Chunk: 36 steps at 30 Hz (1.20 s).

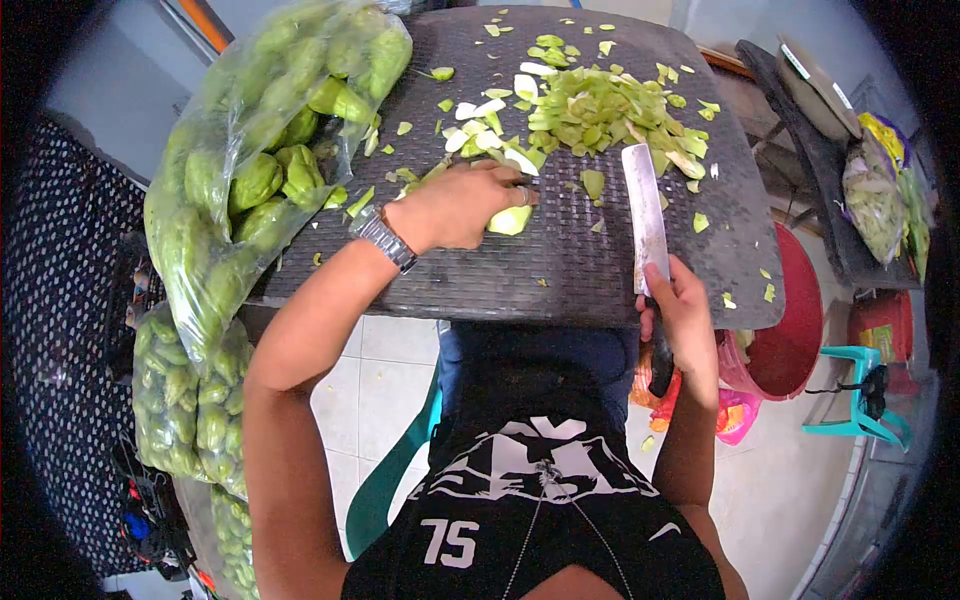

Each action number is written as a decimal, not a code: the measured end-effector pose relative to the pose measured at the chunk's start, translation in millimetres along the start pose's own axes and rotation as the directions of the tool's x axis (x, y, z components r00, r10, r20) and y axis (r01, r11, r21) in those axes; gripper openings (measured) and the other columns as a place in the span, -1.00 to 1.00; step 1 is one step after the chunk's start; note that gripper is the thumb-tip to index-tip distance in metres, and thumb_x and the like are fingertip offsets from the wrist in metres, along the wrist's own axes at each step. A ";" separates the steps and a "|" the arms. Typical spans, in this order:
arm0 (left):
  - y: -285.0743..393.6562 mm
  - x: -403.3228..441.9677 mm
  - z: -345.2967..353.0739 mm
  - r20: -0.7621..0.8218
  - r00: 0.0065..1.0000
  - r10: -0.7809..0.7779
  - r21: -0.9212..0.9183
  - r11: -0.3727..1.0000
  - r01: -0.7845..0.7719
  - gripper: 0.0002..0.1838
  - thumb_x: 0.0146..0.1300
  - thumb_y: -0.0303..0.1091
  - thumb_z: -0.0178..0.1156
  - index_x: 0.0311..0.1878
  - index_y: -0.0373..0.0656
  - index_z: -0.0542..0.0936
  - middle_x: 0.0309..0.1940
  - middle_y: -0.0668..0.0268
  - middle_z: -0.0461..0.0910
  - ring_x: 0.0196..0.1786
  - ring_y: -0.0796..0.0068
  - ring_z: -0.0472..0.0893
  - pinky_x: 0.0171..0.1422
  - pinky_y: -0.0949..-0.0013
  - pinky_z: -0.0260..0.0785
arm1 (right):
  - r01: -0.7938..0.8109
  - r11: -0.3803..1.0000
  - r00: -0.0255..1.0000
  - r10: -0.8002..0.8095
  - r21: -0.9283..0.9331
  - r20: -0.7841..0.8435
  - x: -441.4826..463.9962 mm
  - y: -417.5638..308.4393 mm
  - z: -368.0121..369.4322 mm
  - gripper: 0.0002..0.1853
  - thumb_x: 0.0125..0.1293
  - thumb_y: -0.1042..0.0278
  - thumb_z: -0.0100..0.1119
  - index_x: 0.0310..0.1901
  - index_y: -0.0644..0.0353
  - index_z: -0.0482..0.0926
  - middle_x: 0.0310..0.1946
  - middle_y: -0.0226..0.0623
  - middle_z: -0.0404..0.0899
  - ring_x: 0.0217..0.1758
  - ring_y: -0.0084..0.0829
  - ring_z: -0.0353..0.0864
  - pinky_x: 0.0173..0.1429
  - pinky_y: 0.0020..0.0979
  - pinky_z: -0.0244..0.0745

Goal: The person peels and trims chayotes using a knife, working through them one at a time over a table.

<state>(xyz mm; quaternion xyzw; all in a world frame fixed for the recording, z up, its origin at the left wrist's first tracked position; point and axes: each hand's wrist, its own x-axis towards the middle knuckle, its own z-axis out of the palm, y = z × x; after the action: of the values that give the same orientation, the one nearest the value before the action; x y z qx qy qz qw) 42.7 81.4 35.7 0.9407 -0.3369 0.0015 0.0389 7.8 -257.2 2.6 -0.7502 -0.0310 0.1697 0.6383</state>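
My right hand (685, 320) is wrapped round the black handle of a large kitchen knife (646, 215), its broad blade pointing away from me over the right half of the table. On the table's left half, my left hand (460, 205) has its fingers curled over a pale green piece of chayote (510, 220), which partly shows beneath them. Other cut chayote pieces (478, 138) lie just beyond those fingers. Farther back spreads a pile of green peelings (600, 110). The fingertips of my left hand are partly hidden.
A clear plastic bag of whole chayotes (250, 180) rests on the table's left side, with more bagged chayotes (190, 400) below. The dark woven-pattern table (560, 275) has scattered scraps. At right stand a red bin (795, 310) and a teal stool (855, 400).
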 end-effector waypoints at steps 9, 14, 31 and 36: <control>-1.6 8.1 -19.2 0.125 0.992 0.006 -0.147 0.989 0.012 -0.24 -0.26 -0.40 0.50 0.18 -0.11 0.57 0.09 0.13 0.55 0.22 -0.04 0.56 0.33 0.03 0.46 | 0.048 0.999 0.999 -0.048 0.012 0.013 0.4 4.9 -1.9 -0.74 0.62 0.20 0.13 0.02 0.26 0.59 -0.46 -0.38 0.54 -0.65 -0.60 0.45 -0.57 -0.48 0.35; 12.7 -8.6 -11.3 0.058 0.998 -0.012 -0.087 0.996 0.017 -0.17 -0.13 -0.25 0.46 0.34 -0.14 0.50 0.21 0.06 0.50 0.30 -0.07 0.50 0.42 -0.04 0.39 | 0.021 1.000 0.999 -0.020 -0.012 0.029 -2.0 -1.1 -2.7 -0.73 0.62 0.19 0.13 0.01 0.27 0.58 -0.46 -0.38 0.53 -0.66 -0.59 0.45 -0.57 -0.47 0.36; 102.8 -90.7 1.8 -0.107 0.925 -0.364 -0.659 0.723 0.208 -0.45 0.33 -0.34 0.39 0.35 -0.08 0.46 0.00 0.22 0.67 -0.02 0.20 0.69 0.16 0.17 0.55 | 0.135 0.989 0.991 -0.135 -0.055 -0.005 -18.4 -10.9 6.8 -0.61 0.60 0.20 0.15 0.32 0.22 0.54 -0.41 -0.39 0.54 -0.51 -0.58 0.46 -0.42 -0.47 0.40; 109.6 -60.2 9.1 0.289 0.843 -0.454 -0.933 -0.330 0.142 -0.53 0.38 -0.28 0.44 0.24 -0.14 0.47 -0.12 0.33 0.68 -0.16 0.56 0.71 -0.21 0.44 0.63 | 0.390 0.754 0.898 -0.438 -0.529 0.037 -36.8 -43.4 27.2 -0.44 0.47 0.06 0.30 0.36 0.21 0.52 -0.23 -0.04 0.53 -0.19 -0.07 0.61 -0.01 -0.14 0.57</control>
<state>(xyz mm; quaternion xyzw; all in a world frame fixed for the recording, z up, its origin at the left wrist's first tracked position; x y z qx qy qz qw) -73.5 34.5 32.8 0.5943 0.0566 -0.1746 0.7830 -27.4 -233.2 49.0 -0.8762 -0.2126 -0.0245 0.4318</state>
